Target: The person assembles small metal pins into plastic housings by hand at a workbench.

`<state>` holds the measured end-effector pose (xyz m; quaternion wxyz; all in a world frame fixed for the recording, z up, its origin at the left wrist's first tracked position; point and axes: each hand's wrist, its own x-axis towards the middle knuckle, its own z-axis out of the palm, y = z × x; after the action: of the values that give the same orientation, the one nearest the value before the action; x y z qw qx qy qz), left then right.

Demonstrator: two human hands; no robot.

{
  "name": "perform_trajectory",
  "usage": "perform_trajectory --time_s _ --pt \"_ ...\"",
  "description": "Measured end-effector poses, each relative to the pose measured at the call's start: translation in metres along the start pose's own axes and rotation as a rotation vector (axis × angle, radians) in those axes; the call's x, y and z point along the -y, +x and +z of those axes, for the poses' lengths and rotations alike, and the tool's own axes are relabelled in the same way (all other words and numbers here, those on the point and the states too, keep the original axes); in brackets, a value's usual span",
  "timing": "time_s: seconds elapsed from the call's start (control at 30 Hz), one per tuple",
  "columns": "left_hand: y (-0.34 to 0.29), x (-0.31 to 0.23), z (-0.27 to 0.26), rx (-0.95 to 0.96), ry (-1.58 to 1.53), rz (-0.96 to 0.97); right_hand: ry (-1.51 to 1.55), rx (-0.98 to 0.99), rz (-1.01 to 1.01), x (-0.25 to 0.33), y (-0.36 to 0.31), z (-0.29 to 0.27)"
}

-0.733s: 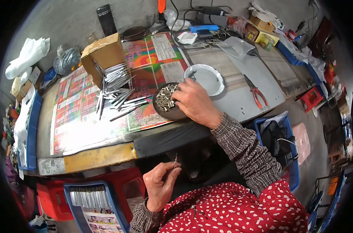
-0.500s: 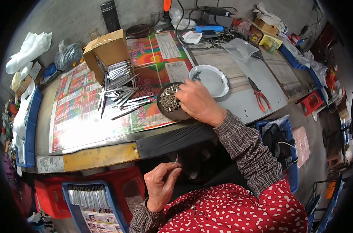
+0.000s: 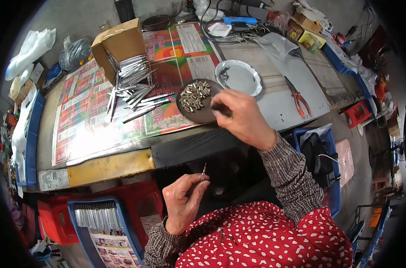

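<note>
My left hand (image 3: 184, 202) is closed in a pinch near the table's front edge. Thumb and forefinger hold a thin pointed piece (image 3: 205, 169), its tip upward. My right hand (image 3: 245, 117) hovers at the right rim of a dark round dish (image 3: 203, 117), its fingers curled together; whatever is between them, if anything, is hidden. In that dish lies a heap of short metal tubes (image 3: 195, 94). Just behind the right hand stands a white bowl (image 3: 252, 80) with a few small dark pieces (image 3: 224, 73) inside.
Slim silver rods (image 3: 138, 85) spill from a cardboard box (image 3: 120, 42) at the left. Red-handled pliers (image 3: 298, 100) lie to the right. A blue tray of rods (image 3: 96, 216) sits below the table on the left, and a blue crate (image 3: 334, 178) on the right.
My right hand has drawn back from the heap of tubes toward the right, uncovering more of the dish. The left hand keeps its pinch on the pointed piece. The view has shifted slightly.
</note>
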<state>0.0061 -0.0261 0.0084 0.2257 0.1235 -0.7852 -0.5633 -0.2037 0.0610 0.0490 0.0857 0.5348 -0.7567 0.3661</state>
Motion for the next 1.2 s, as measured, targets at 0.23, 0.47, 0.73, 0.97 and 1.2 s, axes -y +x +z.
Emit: perform_trajectory --time_s 0.23,0.47,0.73,0.97,1.2 --pt "-0.002 -0.006 0.009 0.036 0.009 0.024 0.519 0.109 0.226 0.037 -0.053 -0.023" --pt "-0.007 -0.02 0.02 0.055 0.029 0.097 1.146 0.053 0.445 0.052 -0.077 -0.023" --pt "-0.011 -0.026 0.023 0.063 0.057 0.113 1.185 0.066 0.416 0.054 -0.085 -0.026" --pt "-0.008 -0.028 0.025 0.048 0.08 0.159 1.117 0.088 0.431 0.059 -0.088 -0.026" --pt "-0.007 -0.025 0.025 0.067 0.061 0.157 1.099 0.141 0.448 0.058 -0.09 -0.025"
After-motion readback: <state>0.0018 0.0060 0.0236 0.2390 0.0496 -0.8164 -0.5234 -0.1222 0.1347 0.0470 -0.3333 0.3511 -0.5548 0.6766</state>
